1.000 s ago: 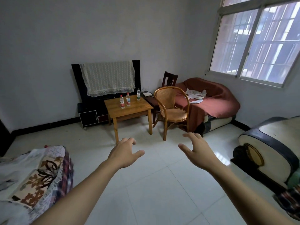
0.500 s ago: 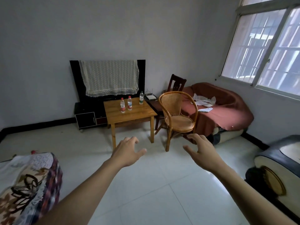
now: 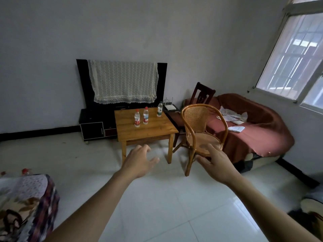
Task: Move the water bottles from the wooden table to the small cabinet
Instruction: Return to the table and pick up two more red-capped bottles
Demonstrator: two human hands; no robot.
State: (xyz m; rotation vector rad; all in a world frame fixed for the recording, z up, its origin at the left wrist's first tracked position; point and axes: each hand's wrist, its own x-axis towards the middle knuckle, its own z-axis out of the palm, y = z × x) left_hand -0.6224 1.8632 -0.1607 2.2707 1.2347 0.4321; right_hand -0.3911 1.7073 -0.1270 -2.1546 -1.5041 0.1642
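Now three water bottles stand on the wooden table, bare tile floor open before it.
Both the left hand and right hand reach forward with loose fingers, holding nothing; table and rattan chair loom nearer than a second ago.

table honey-brown | bottles red-capped (one green) | sofa cover rust-red
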